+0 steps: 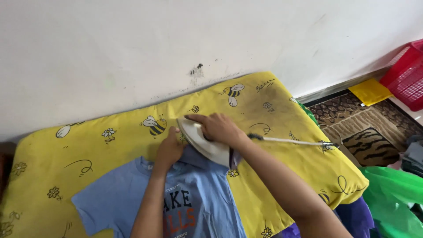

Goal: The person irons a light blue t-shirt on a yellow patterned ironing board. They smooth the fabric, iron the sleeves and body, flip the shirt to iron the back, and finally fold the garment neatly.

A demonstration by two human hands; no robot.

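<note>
Blue cotton, short-sleeved and printed on the chest in dark and orange lettering, the T-shirt lies flat, neck toward the wall, on a yellow pad patterned with bees and flowers. Its collar area sits under the left hand, which presses down with fingers curled together on the cloth near the neckline. Just beside it, the right hand is wrapped over the top of a white iron, index finger stretched forward along it toward the pointed tip; the iron rests on the shirt's shoulder, touching the fabric. A pale cord runs from the iron's rear across the pad to the right.

Lower parts of the shirt run off the bottom edge, so its hem is unseen. The iron's handle is covered by the hand, and the sole is hidden against the cloth. A brown scorched patch darkens the pad near the wall.
</note>
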